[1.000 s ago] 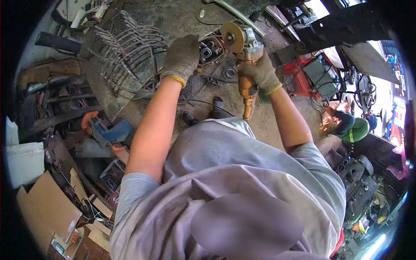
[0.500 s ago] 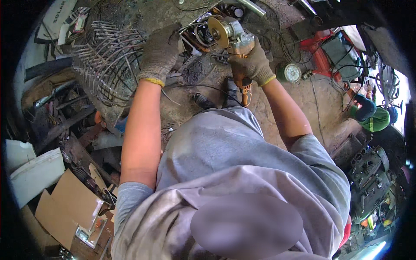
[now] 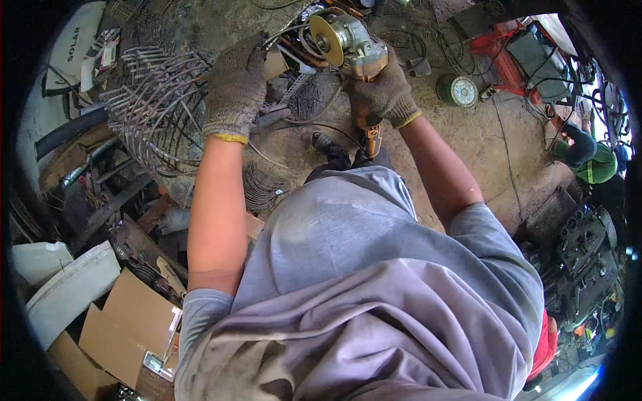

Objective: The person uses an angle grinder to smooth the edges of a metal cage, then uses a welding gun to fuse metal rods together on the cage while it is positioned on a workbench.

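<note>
Cluttered workshop floor — the right hand grips an angle grinder above it, disc toward the left hand, whose grip can't be made out. Kickback could let that disc snag the left knit glove — ugly.

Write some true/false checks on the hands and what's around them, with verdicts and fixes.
1. The right hand grips an angle grinder fitted with a disc. True.
2. Curved metal rods lie to the left of the left hand. True.
3. The left hand is bare. False: it wears a knitted glove.
4. The disc is on the right side of the angle grinder. False: the disc is on its left side, toward the left hand.
5. A person in green shows near the right edge. True.
6. The left hand touches the disc. False: a gap shows between them.
</note>
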`<state>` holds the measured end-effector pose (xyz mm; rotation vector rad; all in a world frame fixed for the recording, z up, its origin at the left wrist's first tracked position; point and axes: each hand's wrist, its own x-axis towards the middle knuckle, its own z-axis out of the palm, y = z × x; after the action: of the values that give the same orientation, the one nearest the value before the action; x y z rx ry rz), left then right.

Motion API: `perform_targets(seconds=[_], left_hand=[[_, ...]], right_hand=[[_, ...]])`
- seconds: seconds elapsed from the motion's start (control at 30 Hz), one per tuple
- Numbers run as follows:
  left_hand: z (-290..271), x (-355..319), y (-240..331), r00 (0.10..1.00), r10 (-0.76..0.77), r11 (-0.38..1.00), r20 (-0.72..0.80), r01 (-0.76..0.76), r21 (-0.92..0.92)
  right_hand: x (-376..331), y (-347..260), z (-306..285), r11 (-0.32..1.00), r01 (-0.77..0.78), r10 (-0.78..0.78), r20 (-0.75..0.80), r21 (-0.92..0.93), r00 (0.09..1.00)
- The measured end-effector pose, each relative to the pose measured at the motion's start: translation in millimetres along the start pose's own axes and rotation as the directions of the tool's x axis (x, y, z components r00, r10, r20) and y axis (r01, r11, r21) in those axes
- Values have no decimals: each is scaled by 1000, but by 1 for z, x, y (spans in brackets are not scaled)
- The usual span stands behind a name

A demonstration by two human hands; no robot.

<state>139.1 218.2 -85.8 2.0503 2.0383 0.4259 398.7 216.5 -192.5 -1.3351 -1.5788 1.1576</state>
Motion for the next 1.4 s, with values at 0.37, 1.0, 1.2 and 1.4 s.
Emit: perform_targets(seconds=[0.37,1.0,1.2,1.4], left_hand=[[1,1,1,1000,-30,999,4,29,30],[2,1,2,1000,-13,1000,5,13,-5],[2,3,2,1000,-22,1000,4,22,-16],[3,2,2,999,-14,998,-47,11,-67]], right_hand=[[-1,-25,0,990,-143,143,21,-17,989],[2,-19,13,988,-118,121,-27,104,992],[2,4,18,997,-38,42,-54,67,998],[0,22,27,992,-119,120,-27,50,992]])
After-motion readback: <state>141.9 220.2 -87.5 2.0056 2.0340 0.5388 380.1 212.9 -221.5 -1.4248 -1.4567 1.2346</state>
